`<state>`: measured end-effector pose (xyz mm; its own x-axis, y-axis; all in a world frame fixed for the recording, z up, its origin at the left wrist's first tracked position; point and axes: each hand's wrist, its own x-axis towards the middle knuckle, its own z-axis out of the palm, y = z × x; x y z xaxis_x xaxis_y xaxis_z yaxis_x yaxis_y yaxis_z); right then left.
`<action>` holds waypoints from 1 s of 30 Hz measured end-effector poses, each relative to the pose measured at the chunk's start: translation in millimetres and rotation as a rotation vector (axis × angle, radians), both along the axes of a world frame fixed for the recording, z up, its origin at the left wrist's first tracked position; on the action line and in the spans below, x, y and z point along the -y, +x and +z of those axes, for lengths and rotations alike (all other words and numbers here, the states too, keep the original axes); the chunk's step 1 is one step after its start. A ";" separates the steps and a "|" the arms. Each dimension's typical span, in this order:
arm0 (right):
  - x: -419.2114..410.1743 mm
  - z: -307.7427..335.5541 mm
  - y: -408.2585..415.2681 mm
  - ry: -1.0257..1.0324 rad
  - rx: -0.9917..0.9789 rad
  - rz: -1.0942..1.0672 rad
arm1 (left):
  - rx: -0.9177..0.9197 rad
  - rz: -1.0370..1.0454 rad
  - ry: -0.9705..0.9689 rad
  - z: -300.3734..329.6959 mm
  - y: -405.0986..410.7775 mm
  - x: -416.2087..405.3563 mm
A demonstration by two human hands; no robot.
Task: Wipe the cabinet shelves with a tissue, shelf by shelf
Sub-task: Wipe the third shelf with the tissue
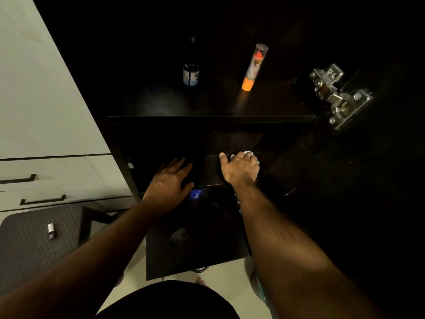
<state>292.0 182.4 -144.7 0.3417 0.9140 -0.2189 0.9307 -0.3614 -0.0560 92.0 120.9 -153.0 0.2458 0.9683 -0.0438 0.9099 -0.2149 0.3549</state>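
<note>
A dark open cabinet fills the view. My right hand point(241, 168) presses a white tissue point(248, 154) down on the middle shelf point(210, 171), near its right side; only small white bits of the tissue show past the fingers. My left hand point(171, 180) lies flat with fingers spread on the front left part of the same shelf. The upper shelf point(207, 107) carries a small dark bottle point(190, 73) with a white and blue label and an orange tube point(253, 67) with a clear cap.
A metal hinge point(338, 95) sits on the open door at the right. A blue-labelled item point(196, 194) shows on the lower shelf. White drawers point(46, 176) stand at the left, above a dark stool point(34, 245) bearing a small bottle point(51, 230).
</note>
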 end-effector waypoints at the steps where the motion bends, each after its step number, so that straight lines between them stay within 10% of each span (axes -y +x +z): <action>1: 4.1 -2.5 1.5 0.015 -0.006 -0.002 | 0.001 -0.002 0.002 -1.4 -0.9 0.5; 30: 29.2 -11.9 29.8 -0.147 -0.111 0.239 | 0.053 0.078 0.039 -15.3 -7.6 15.5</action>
<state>321.8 153.2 -156.6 0.0875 0.9212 -0.3790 0.9814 -0.1450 -0.1258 84.4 105.4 -168.2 0.1706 0.9853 0.0055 0.9044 -0.1588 0.3961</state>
